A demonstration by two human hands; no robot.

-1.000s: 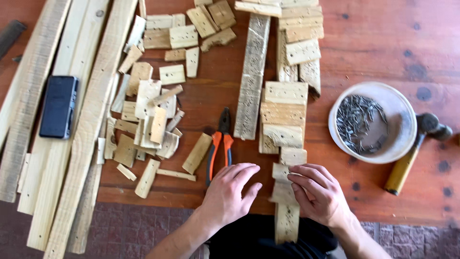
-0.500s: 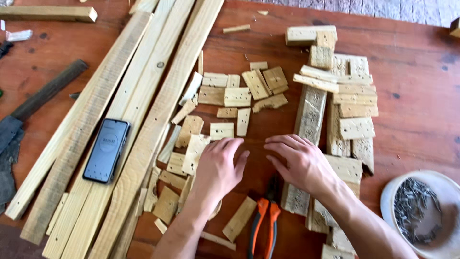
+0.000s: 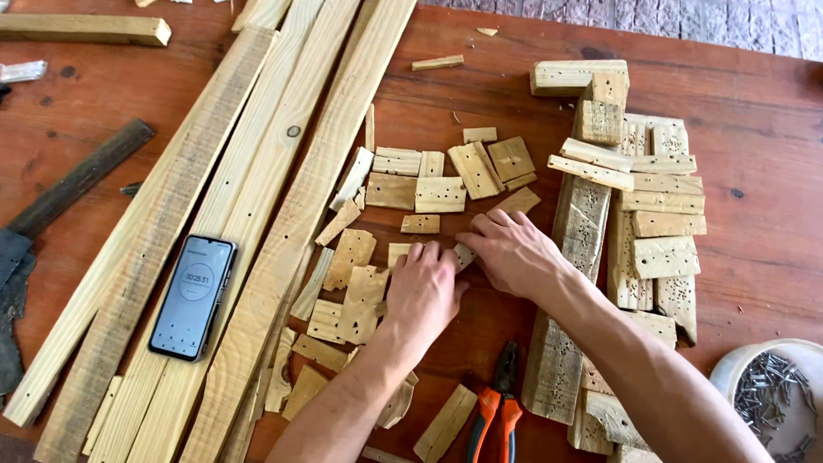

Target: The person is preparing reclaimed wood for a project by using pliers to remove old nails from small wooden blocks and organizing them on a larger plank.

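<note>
A phone (image 3: pixel 193 297) lies on the long planks (image 3: pixel 257 214) at my left. My left hand (image 3: pixel 422 290) rests flat and loose on the wood offcuts (image 3: pixel 360 291). My right hand (image 3: pixel 510 250) pinches a small wood piece (image 3: pixel 464 255), I think. Orange-handled pliers (image 3: pixel 497 407) lie just below. At far right, a white bowl (image 3: pixel 729 369) holds nails (image 3: pixel 776 396).

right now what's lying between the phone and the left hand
In the head view, a long pale plank runs diagonally between the phone and the left hand, then several small holed wood offcuts.
</note>
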